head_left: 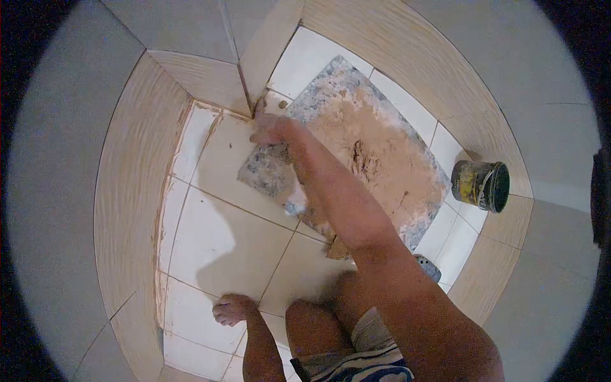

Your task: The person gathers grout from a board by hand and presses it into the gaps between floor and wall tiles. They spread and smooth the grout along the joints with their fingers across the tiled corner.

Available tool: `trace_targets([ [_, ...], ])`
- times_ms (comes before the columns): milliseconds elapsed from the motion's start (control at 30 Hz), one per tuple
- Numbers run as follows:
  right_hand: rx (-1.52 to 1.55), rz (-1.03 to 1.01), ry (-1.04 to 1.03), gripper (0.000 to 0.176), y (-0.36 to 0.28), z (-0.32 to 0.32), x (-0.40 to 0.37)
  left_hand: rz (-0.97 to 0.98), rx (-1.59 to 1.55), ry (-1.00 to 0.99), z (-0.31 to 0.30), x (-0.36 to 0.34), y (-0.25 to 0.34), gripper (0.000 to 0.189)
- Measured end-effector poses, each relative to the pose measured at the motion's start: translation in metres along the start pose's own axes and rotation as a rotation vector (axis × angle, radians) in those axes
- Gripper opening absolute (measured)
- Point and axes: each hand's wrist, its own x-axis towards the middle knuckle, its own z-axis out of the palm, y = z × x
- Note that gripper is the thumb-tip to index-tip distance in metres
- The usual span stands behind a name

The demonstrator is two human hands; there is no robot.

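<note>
My right hand point(272, 129) reaches to the inner corner of the tiled floor point(235, 219). One finger stretches up against the foot of the wood-look wall trim point(251, 95), apart from the others, and nothing shows in the hand. A small brown lump point(283, 104) lies beside it. Under my forearm is a grey speckled sheet point(267, 169) covered with peach-coloured paste or powder point(382, 149). My left hand point(233, 310) is low over the white tiles, fingers curled and pale-smeared; what they may enclose is hidden.
A dark bucket with yellow marks point(480, 184) lies or leans by the right wall trim point(509, 140). A grey-blue perforated object point(428, 268) sits near the sheet's lower corner, partly behind my arm. Brownish smears run along the left wall edge. My bent knees point(312, 328) are at the bottom.
</note>
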Motion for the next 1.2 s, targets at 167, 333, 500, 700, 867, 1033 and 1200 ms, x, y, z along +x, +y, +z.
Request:
trace_targets([
  [167, 0.254, -0.198, 0.247, 0.047, 0.006, -0.029, -0.039, 0.015, 0.005, 0.037, 0.001, -0.001, 0.001, 0.035],
  [333, 1.395, 0.115, 0.282, 0.016, -0.006, -0.015, -0.056, 0.048, 0.018, 0.012, 0.006, -0.001, -0.001, 0.037],
  [500, 1.133, 0.302, 0.067, 0.026, 0.044, 0.028, -0.040, -0.028, -0.124, 0.045, 0.003, 0.001, 0.001, 0.036],
  [700, -0.080, 0.109, 0.332, 0.067, -0.008, 0.000, -0.095, 0.035, -0.039, 0.089, 0.023, 0.001, -0.013, 0.035],
  [867, -0.534, 0.145, 0.200, 0.076, -0.009, 0.004, -0.092, 0.058, -0.083, 0.109, 0.005, 0.001, -0.003, 0.031],
  [1033, -0.115, 0.123, 0.139, 0.074, -0.002, -0.009, -0.100, 0.094, -0.035, 0.085, 0.010, 0.002, -0.010, 0.044],
  [1200, 0.508, -0.039, 0.482, 0.074, 0.059, -0.011, -0.029, 0.075, -0.084, 0.095, 0.026, 0.004, -0.013, 0.043],
])
